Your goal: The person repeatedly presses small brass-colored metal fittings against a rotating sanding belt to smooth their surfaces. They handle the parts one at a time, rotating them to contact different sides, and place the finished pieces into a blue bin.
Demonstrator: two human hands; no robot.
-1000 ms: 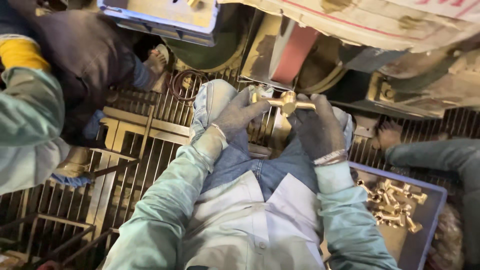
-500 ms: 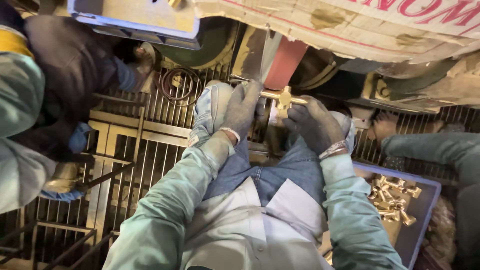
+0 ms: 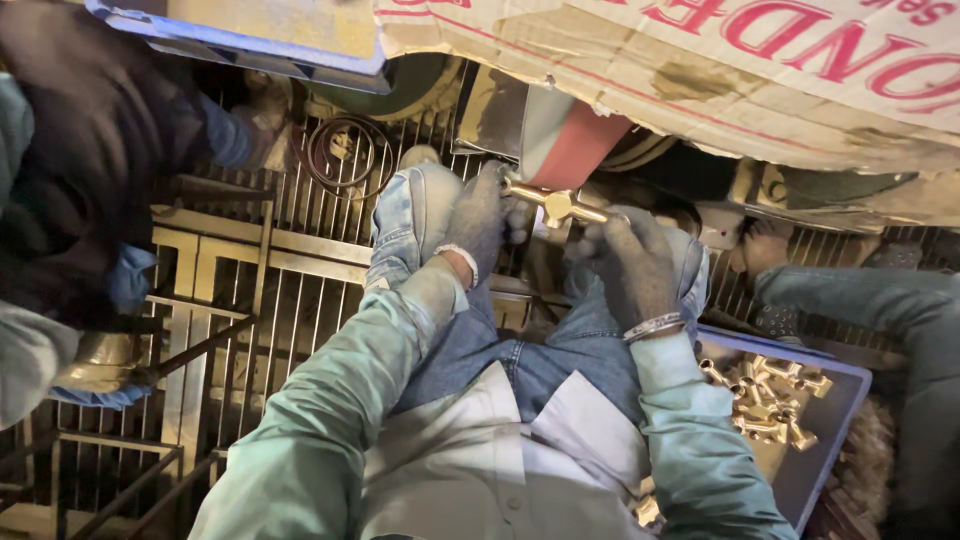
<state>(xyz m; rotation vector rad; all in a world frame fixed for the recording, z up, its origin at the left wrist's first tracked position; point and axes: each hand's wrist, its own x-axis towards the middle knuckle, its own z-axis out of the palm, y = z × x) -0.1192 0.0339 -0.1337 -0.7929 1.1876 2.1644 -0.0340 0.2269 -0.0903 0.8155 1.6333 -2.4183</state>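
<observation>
Fingers (image 3: 480,215) of both our gloved hands grip the brass fitting (image 3: 557,205).
We press it against the belt (image 3: 570,150) above, steadying both ends.

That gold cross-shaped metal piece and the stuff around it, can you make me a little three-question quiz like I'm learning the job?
1. True or false: both hands hold the brass cross fitting.
2. Where is the tray of other brass pieces? A) by the person's right side B) on the person's lap C) under the left hand
3. Fill in: the fitting is pressed against a reddish ____.

Key:
1. True. The gloved left hand and the gloved right hand each grip an end.
2. A.
3. Belt: the sanding belt.
</observation>
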